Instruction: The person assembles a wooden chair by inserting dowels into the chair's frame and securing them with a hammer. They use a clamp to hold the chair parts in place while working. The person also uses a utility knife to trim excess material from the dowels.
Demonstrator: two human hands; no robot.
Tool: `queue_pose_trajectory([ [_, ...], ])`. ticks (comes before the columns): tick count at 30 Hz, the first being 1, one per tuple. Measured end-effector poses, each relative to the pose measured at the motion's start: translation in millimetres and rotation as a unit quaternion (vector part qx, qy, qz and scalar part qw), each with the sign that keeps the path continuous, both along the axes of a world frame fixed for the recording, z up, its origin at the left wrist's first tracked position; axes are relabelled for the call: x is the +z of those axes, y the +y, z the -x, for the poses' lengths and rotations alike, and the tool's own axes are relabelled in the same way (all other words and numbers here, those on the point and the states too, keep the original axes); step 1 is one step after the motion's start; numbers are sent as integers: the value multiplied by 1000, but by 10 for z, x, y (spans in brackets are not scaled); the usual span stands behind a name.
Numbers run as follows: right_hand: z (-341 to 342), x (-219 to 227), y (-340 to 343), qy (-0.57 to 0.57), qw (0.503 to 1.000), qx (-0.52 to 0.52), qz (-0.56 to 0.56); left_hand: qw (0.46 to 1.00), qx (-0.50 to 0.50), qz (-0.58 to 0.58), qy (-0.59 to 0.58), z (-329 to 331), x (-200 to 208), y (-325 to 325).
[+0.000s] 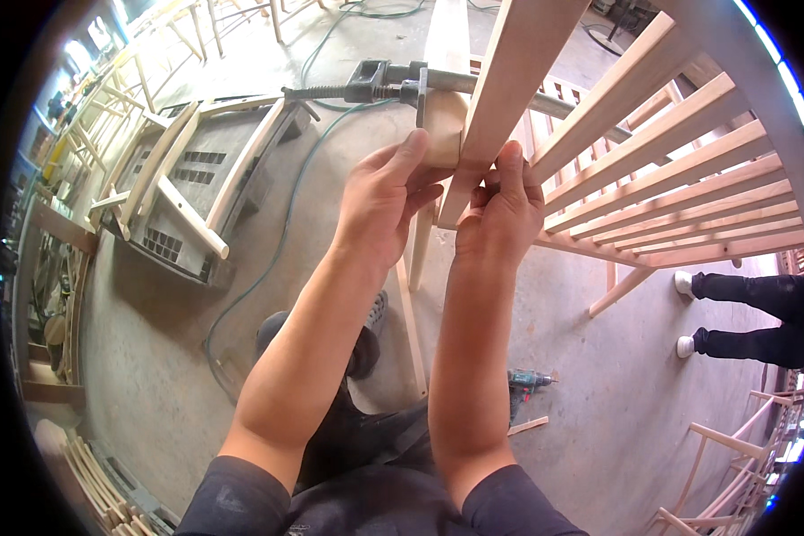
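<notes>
A pale wooden chair frame (pixel 661 170) with several back slats fills the upper right. A metal bar clamp (pixel 375 85) grips it near a rounded wooden block (pixel 442 125). My left hand (pixel 384 196) presses its thumb and fingers on that block. My right hand (pixel 500 210) wraps around the slanted wooden rail (pixel 509 71) just beside it. Both hands nearly touch each other at the joint.
A cordless drill (pixel 525 384) lies on the concrete floor by my legs. A green hose (pixel 277 241) curves across the floor. Curved wooden parts rest on a grey crate (pixel 183 192) at left. Another person's legs and white shoes (pixel 688 313) stand at right. More chair frames (pixel 724 464) sit lower right.
</notes>
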State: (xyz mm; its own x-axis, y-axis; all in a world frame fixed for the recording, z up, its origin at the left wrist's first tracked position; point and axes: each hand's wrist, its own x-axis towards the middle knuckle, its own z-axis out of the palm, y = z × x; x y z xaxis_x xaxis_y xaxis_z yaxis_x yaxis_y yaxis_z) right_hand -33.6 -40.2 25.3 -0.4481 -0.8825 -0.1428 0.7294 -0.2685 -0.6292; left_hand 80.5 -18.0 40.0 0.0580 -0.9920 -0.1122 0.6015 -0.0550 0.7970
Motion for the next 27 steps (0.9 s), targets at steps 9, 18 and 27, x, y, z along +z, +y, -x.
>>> queue_pose_trajectory([
  [9,18,-203,-65,-24,993,10,111,999,14,-6,-31,-27,1,20],
  [18,10,-204,-49,24,996,-27,81,757,289,198,-552,55,108,124],
  [27,-30,-219,-81,96,991,-92,-2,581,220,283,-731,303,169,-233],
])
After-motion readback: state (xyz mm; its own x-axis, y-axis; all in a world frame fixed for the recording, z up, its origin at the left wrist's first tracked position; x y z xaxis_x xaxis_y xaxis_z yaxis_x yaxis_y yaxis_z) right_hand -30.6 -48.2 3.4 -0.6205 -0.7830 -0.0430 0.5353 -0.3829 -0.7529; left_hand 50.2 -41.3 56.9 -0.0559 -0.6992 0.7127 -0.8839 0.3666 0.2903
